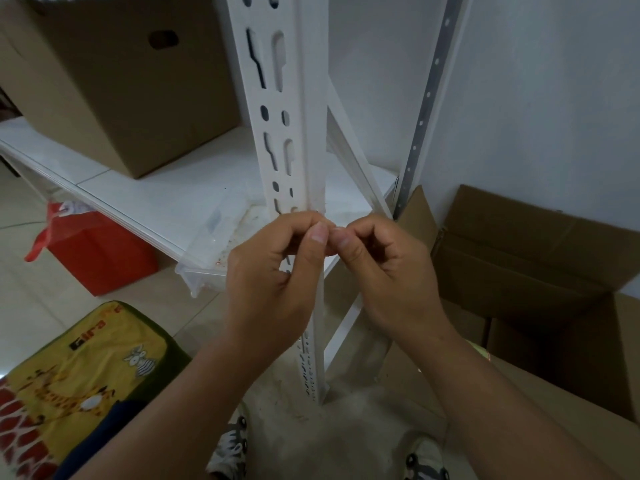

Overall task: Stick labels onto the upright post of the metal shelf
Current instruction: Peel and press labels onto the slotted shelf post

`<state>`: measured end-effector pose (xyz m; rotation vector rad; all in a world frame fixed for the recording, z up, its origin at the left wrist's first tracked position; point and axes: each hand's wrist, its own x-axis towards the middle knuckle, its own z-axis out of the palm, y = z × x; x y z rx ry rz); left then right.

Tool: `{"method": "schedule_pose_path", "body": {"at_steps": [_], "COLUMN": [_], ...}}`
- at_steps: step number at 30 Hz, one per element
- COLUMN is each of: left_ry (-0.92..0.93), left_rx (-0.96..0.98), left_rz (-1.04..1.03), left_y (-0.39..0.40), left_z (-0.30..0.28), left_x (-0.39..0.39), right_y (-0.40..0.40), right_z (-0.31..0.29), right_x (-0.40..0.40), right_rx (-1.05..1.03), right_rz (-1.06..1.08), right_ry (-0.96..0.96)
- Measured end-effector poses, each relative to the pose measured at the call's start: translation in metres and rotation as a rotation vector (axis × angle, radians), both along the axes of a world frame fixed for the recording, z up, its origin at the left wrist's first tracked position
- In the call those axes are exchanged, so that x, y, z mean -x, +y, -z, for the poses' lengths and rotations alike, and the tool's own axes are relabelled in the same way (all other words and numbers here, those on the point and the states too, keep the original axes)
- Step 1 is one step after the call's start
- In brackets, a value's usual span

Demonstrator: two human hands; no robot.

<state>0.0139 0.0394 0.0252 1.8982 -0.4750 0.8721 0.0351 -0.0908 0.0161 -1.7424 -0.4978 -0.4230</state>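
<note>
White shelf board (194,199) carries a cardboard box (114,81).

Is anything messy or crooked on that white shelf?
A little. The clear plastic tray pokes out past the front edge of the white shelf board, and brownish grime marks the board around the white slotted metal post. The brown cardboard box sits squarely on the board.

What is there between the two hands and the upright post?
Nothing shows in the head view: left hand and right hand meet fingertip to fingertip directly before the upright post.
</note>
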Motion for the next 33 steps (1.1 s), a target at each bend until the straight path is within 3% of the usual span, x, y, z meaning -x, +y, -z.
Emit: {"method": "schedule_pose_path", "body": {"at_steps": [6, 11, 15, 24, 28, 33], "left_ry": [0.075, 0.087, 0.147, 0.601, 0.779, 0.695], "left_rx": [0.053, 0.346, 0.464, 0.197, 0.15, 0.301], "left_rz": [0.031, -0.045, -0.163, -0.347, -0.306, -0.151], "left_y": [0.0, 0.01, 0.027, 0.061, 0.062, 0.04], "left_z": [0.0, 0.0, 0.002, 0.041, 0.056, 0.047], "left_x": [-0.002, -0.008, -0.02, -0.075, -0.084, -0.081], "right_y": [0.001, 0.006, 0.01, 0.014, 0.013, 0.013], "right_z": [-0.002, 0.0, -0.003, -0.005, -0.005, -0.008], "right_x": [0.001, -0.009, -0.016, -0.02, -0.022, -0.023], "right_rx": [-0.015, -0.115, -0.224, -0.39, -0.441, -0.5], "right_rz": [-0.05, -0.017, -0.051, -0.156, -0.193, -0.218], "right_ry": [0.039, 0.198, 0.322, 0.378, 0.42, 0.451]}}
